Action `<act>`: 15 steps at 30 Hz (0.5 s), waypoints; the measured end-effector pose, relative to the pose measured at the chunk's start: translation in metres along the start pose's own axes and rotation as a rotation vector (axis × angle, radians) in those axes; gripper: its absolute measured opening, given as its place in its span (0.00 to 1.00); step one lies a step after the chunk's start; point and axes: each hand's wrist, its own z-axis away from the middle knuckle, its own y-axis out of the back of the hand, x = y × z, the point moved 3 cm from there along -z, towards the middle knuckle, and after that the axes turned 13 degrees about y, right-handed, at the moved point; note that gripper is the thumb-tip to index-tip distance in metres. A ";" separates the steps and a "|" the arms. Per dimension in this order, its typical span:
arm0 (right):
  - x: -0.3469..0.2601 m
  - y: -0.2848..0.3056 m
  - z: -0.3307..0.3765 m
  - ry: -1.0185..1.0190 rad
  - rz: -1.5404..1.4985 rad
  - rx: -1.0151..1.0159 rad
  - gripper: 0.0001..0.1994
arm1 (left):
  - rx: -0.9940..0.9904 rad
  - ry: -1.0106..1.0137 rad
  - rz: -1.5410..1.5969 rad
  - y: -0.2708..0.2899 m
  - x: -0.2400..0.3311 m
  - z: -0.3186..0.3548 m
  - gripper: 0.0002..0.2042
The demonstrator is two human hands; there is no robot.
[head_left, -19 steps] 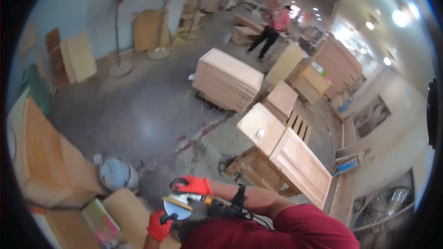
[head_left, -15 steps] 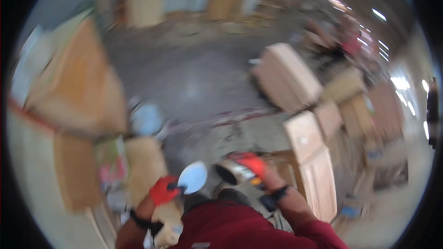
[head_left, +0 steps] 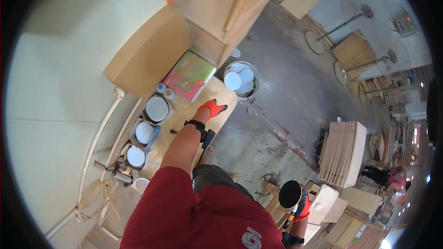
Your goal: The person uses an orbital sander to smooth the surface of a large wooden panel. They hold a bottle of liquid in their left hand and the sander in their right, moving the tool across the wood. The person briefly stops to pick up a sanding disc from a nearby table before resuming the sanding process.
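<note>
I see both hands in orange gloves of matt knit cloth, the left hand (head_left: 212,109) lying on a pale, bare-wood table (head_left: 226,97) with a smooth matt face. My right hand (head_left: 301,207) grips a sander (head_left: 290,196) whose round pad looks black and dull. The bucket (head_left: 242,79) beyond is shiny metal. The floor (head_left: 277,83) is rough grey concrete, stained. My shirt (head_left: 203,216) is matt red cloth.

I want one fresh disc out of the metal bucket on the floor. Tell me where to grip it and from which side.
Judging by the pose, take the topmost white disc by its rim, from straight above: the bucket is open-topped and its wall blocks the sides. The discs lie flat and overlapping, so pinch an edge that overhangs. The left hand is nearest.
</note>
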 end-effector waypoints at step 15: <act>-0.016 -0.049 -0.042 -0.059 0.311 -0.278 0.23 | 0.598 0.681 0.520 0.002 -0.353 0.136 0.24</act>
